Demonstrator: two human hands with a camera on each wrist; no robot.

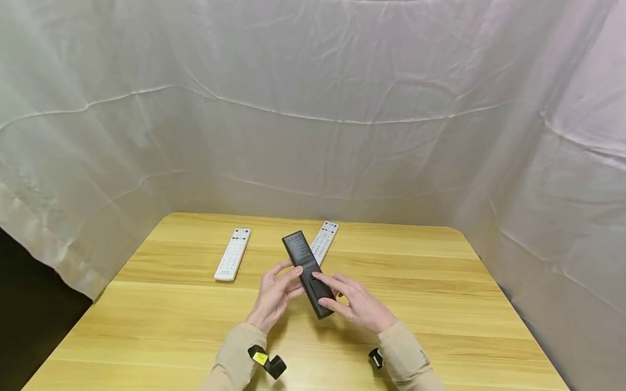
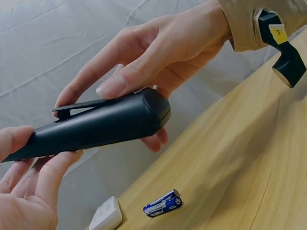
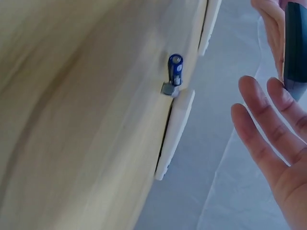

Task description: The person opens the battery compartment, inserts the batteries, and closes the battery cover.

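Note:
A black remote control [image 1: 301, 252] is held above the table, back side up, tilted with its upper end toward the left. My left hand [image 1: 275, 296] grips it around the middle, thumb on the back and fingers underneath. At its lower end, the thumb and index finger of my right hand [image 1: 362, 304] are on the battery cover [image 2: 86, 104]. One end of that cover stands slightly raised from the body, with the index finger at its tip. The other right fingers extend loosely beyond the remote in the right wrist view. What lies under the cover is hidden.
On the wooden table [image 1: 171, 309] lie two white remotes, one at left [image 1: 233, 254] and one behind the black remote [image 1: 324, 241]. Blue batteries [image 2: 163, 203] lie beside a white remote. Pale curtains [image 1: 313, 152] enclose the table's back and sides.

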